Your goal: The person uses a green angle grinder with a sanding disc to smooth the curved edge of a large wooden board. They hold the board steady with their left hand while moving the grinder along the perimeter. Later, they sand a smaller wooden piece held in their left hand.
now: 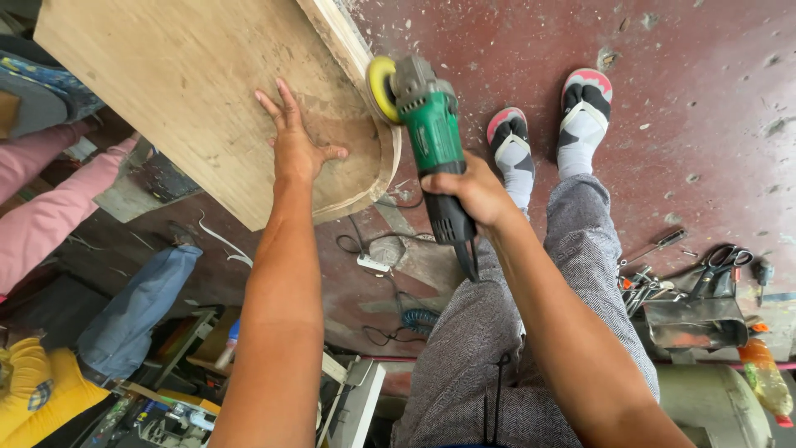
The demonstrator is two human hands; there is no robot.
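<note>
Nearest, at the bottom left, lies a yellow cloth bundle [33, 394], with cluttered shelving beside it. Right of the grey herringbone trouser legs [497, 332], a tray of scissors and hand tools [705, 286] sits on the red, speckled floor [705, 108]. A black power cord [390, 274] loops across the floor between the forearms. The right hand [473, 191] is wrapped tight round the black handle of a green angle grinder [431, 141], whose yellow disc [381, 87] touches the rounded edge of a pale plywood board [191, 83]. The left hand [294, 141] lies flat on the board, fingers spread wide. Far left, another person's pink sleeve [50, 211] reaches under the board. Two sandalled feet [551, 133] stand beyond the grinder.
</note>
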